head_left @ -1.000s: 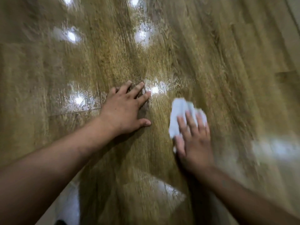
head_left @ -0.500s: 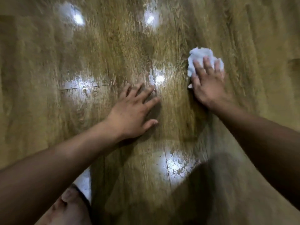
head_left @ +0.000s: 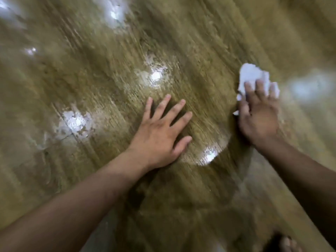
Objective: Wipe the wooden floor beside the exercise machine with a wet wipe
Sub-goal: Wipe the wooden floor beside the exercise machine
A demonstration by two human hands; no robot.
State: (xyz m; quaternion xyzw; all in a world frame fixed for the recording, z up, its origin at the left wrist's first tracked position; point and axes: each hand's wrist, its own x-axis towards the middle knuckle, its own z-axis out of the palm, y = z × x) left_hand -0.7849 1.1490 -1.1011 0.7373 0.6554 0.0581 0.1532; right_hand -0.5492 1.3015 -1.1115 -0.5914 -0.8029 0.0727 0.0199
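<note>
Head cam: mid-wipe, wet wipe point(head_left: 252, 75) under right hand point(head_left: 258, 115) on wooden floor point(head_left: 91, 79).
Right fingers point(head_left: 260, 88) look straight, laid over the crumpled white wipe & pressing it to the boards, no curl round it that I can see; wipe pokes out past the fingertips, touching floor. Left hand point(head_left: 160, 135) flat on floor w/ fingers spread, holding nothing, just propping; near the wiping hand but apart. Progress, my guess: underway, not done. Shiny glare patches around & between the hands are prob damp from passes, but blur makes wet vs plain gloss hard to call. Boards far left & top look duller, so likely left to do. Exercise machine not in frame, so can't judge how much beside it remains. Bare toes point(head_left: 288, 243) at bottom right.
</note>
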